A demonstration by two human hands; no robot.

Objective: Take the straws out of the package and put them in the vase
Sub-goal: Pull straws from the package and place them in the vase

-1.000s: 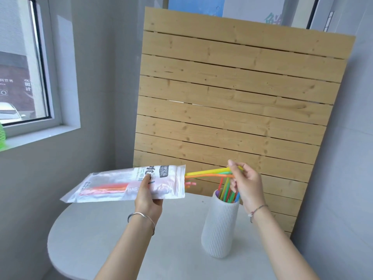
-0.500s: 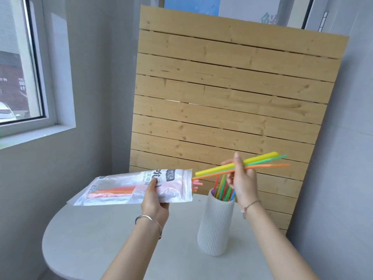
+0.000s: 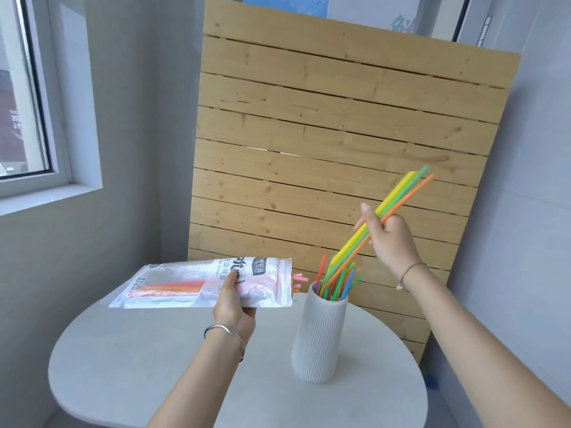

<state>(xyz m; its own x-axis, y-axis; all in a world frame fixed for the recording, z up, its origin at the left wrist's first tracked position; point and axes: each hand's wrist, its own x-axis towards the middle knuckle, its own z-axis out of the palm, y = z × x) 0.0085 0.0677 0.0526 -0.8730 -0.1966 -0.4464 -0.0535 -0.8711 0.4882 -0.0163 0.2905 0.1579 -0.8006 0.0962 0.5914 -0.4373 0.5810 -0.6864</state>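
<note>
My left hand (image 3: 232,304) grips a clear plastic straw package (image 3: 185,284), held flat above the table, with pink straw ends poking out of its right opening. My right hand (image 3: 391,239) is closed on a small bundle of straws (image 3: 398,199), yellow, green and orange. The bundle is tilted, its lower ends pointing down at the mouth of the white ribbed vase (image 3: 318,338). The vase stands upright on the table and holds several coloured straws (image 3: 338,281).
The round white table (image 3: 148,366) sits in a corner. A wooden slat panel (image 3: 340,134) leans against the wall just behind the vase. A window (image 3: 21,103) is on the left wall, and grey walls close in on both sides.
My right hand drew the straw bundle out of the package, lifted it to the right and tipped it from level to steeply slanted over the vase. The package stayed in my left hand.
</note>
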